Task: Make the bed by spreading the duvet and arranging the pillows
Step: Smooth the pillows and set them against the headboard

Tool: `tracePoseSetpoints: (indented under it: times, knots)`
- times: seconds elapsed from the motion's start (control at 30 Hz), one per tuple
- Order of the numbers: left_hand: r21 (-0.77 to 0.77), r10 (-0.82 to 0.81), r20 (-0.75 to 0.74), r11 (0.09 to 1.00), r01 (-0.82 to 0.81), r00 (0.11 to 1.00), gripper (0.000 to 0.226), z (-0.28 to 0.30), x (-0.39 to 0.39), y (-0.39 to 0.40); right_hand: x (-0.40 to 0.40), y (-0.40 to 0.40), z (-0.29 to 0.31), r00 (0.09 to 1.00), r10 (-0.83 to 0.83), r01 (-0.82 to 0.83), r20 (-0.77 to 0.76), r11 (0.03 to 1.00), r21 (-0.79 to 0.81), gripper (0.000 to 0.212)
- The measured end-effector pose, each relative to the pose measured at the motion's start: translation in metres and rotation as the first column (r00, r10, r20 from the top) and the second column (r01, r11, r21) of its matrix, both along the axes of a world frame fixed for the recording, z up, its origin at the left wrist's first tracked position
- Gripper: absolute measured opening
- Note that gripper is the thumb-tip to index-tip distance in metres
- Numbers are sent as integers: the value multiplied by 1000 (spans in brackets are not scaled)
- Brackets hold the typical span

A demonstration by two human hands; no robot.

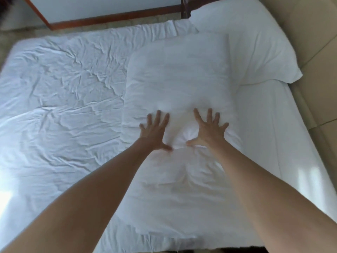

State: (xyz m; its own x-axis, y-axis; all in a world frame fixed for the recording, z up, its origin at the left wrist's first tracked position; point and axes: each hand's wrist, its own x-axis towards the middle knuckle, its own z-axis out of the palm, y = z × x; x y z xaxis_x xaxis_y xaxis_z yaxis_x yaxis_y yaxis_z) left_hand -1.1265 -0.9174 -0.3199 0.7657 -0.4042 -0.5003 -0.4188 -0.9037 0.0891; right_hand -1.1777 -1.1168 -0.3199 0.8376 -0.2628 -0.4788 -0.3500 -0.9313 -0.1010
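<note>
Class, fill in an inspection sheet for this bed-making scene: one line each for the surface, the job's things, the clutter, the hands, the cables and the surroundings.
Surface: bed covered in a white sheet, smooth on the bare strip at the right.
Job's things: wrinkled white duvet spread flat over the left part; near pillow lying along the bed under the hands; far pillow at the upper right, beside the headboard.
Clutter: nothing seen.
Hands: left hand and right hand press flat on the near pillow, fingers spread, denting it.
Cables: nothing seen.
Surroundings: beige padded headboard on the right; wood-framed panel beyond the bed.
</note>
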Motion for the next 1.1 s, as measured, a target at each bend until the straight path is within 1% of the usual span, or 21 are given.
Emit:
tracePoseSetpoints:
  times: [0.03, 0.13, 0.2, 0.27, 0.3, 0.33, 0.37, 0.4, 0.43, 0.47, 0.5, 0.53, 0.57, 0.6, 0.67, 0.73, 0.77, 0.83, 0.93, 1.1]
  knots:
    - [28, -18, -48, 999, 19, 999, 141, -9, 7, -2, 6, -3, -5, 997, 24, -25, -69, 1000, -17, 140]
    - [75, -31, -139, 996, 41, 990, 144, -34, 27, -12, 26, -10, -25, 976, 17, -10, -219, 999, 33, 147]
    - [102, -26, -175, 994, 44, 984, 146, -41, 38, -16, 39, -14, -36, 967, 20, -6, -254, 998, 57, 151]
    - [141, -20, -231, 988, 54, 973, 145, -39, 49, -21, 43, -16, -45, 975, 27, -8, -222, 996, 84, 152]
    - [150, -28, -249, 986, 67, 968, 139, -33, 54, -24, 42, -15, -48, 986, 23, -7, -162, 995, 99, 150]
    - [130, -51, -237, 988, 83, 970, 127, -27, 61, -26, 41, -14, -49, 999, -3, 8, -47, 994, 110, 144]
    - [84, -68, -183, 993, 85, 981, 108, -18, 71, -27, 40, -13, -49, 991, -55, 42, 118, 992, 115, 134]
    - [14, -56, -89, 998, 57, 994, 86, -9, 83, -27, 43, -14, -48, 949, -108, 78, 297, 991, 113, 121]
    - [-74, -13, 21, 997, 14, 1000, 67, 0, 96, -27, 50, -16, -44, 887, -139, 105, 440, 989, 102, 110]
    - [-164, 42, 126, 986, -21, 991, 56, 8, 111, -27, 64, -20, -38, 840, -141, 113, 524, 990, 85, 103]
    - [-235, 77, 227, 972, -22, 971, 54, 12, 127, -27, 83, -24, -31, 830, -120, 99, 545, 993, 68, 100]
    - [-277, 87, 294, 961, -3, 952, 62, 14, 142, -27, 105, -29, -22, 846, -94, 75, 525, 996, 57, 100]
    - [-293, 90, 298, 956, 1, 950, 77, 13, 158, -27, 129, -33, -15, 877, -74, 53, 475, 997, 58, 101]
    - [-280, 87, 243, 960, -16, 966, 93, 12, 173, -29, 153, -37, -8, 910, -73, 46, 407, 996, 76, 103]
    - [-183, 80, 112, 981, -58, 990, 121, 0, 199, -34, 193, -49, -3, 967, -105, 78, 234, 989, 122, 109]
    - [-95, 79, 59, 993, -74, 995, 136, -18, 220, -40, 216, -58, -10, 993, -97, 89, 62, 989, 116, 117]
    - [-67, 74, 36, 995, -71, 997, 140, -27, 228, -45, 223, -62, -18, 996, -90, 89, -5, 990, 113, 121]
    - [-27, 62, -22, 998, -62, 998, 144, -45, 242, -53, 231, -67, -37, 993, -86, 95, -75, 989, 115, 126]
    - [19, 62, -92, 998, -60, 994, 148, -74, 259, -61, 243, -71, -71, 991, -83, 95, -101, 989, 116, 131]
    - [91, 92, -136, 993, -80, 986, 151, -124, 283, -75, 269, -72, -124, 989, -88, 98, -118, 992, 81, 140]
